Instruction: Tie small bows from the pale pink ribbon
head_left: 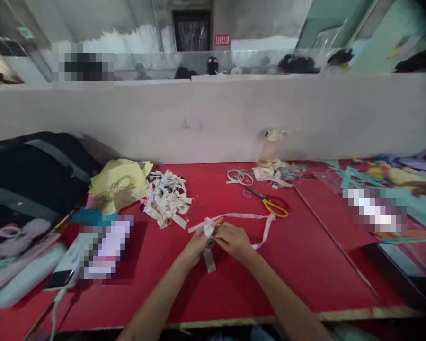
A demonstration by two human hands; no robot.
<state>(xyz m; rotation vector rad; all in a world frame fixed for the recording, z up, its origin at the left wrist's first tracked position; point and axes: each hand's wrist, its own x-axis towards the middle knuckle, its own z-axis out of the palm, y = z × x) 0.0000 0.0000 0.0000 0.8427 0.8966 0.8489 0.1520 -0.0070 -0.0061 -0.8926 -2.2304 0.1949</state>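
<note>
My two hands meet over the middle of the red tabletop. The fingers of my left hand (196, 248) are closed on a small white ribbon piece (208, 230), and a pale ribbon tail hangs below it. My right hand (234, 240) pinches at the same spot from the right, on a pink ribbon (248, 215). That ribbon runs from my fingers out to the right and curls back down onto the table. Fine detail between the fingertips is blurred. Yellow-handled scissors (275, 208) lie beyond my right hand, with a small blue frame-shaped piece (247, 193) beside them.
A heap of white ribbon pieces (168, 196) lies at the back left, by yellow paper (119, 182) and a dark bag (39, 175). A clear bottle (270, 149) stands by the white partition (145, 118). Coloured ribbons (369, 182) crowd the right; a thin rod (335, 239) crosses there.
</note>
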